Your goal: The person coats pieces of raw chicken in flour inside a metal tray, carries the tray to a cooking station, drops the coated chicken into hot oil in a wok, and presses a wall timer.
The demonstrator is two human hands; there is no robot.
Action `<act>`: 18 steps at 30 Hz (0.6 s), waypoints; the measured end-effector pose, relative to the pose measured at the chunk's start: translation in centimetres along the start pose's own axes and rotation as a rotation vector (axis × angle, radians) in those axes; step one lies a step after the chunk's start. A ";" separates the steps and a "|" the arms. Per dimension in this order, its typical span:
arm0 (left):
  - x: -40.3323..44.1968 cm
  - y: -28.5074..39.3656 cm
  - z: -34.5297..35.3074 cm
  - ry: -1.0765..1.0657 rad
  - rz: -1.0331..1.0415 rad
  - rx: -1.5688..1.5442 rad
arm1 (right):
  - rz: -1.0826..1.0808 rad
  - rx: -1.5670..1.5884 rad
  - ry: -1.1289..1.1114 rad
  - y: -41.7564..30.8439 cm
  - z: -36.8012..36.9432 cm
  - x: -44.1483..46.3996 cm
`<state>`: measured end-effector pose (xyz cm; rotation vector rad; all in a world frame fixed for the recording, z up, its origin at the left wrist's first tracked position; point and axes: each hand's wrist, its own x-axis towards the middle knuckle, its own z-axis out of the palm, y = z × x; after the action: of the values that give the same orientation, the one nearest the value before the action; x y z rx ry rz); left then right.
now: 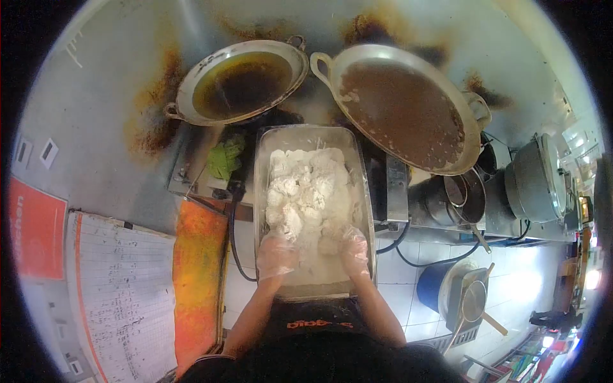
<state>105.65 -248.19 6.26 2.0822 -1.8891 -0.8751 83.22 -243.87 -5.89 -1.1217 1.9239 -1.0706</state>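
Observation:
A deep metal tray (367, 210) stands in front of me, holding loose white flour (313, 258) and several lumpy flour-coated pieces (300, 185). What lies under the coating cannot be made out. My left hand (279, 254), in a clear plastic glove, is inside the tray at its left side, touching the lowest coated pieces. Opposite it, my right hand (353, 250), gloved the same way, reaches into the flour along the right wall. Flour and blur hide the fingers of both hands.
Behind the tray sit two wide pans, one with dark oil (246, 83), the other with brown bubbling oil (402, 108). Green leaves (225, 156) lie left. Pots (536, 182) stand right; below is a blue bucket (434, 290) with strainers. A written sheet (128, 293) hangs at left.

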 end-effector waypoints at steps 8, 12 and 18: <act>-0.5 -2.8 2.8 -0.219 0.478 -0.108 | -0.789 -0.523 -0.335 -9.5 -0.9 -3.3; -1.7 0.3 2.0 -0.329 0.027 -0.453 | -0.444 -0.270 -0.555 -10.6 -1.3 -3.6; -1.7 -1.2 -1.2 0.121 0.113 -0.661 | -0.253 -0.395 -0.675 -7.2 -2.7 -3.2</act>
<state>107.28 -246.71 7.11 1.5704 -1.3790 -1.1223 84.87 -242.29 2.09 -1.7140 1.4906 -0.3364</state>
